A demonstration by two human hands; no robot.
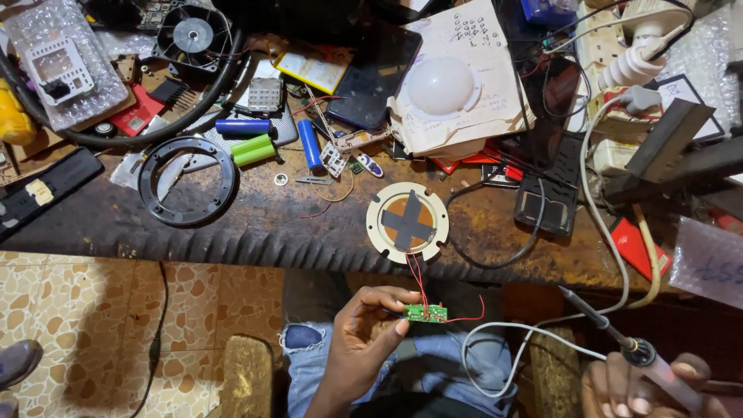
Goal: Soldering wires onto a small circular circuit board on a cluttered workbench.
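Note:
My left hand (pixel 365 334) pinches a small green circuit board (pixel 425 313) over my lap, below the bench edge. Thin red wires (pixel 418 272) run from the board up to a round cream disc with a dark cross on an orange centre (pixel 407 222) lying on the bench. My right hand (pixel 648 385), at the bottom right, grips a soldering iron (pixel 604 323) by its handle. The iron's tip points up and left, apart from the board. A white cable (pixel 503 334) loops from the iron across my lap.
The worn wooden bench (pixel 255 224) is crowded: a black ring (pixel 186 181), blue and green cylindrical cells (pixel 253 149), a black fan (pixel 193 35), a white dome bulb cover (pixel 440 85) on paper, a dark phone (pixel 377 75), a power strip (pixel 611 46). Tiled floor (pixel 93 325) lies at left.

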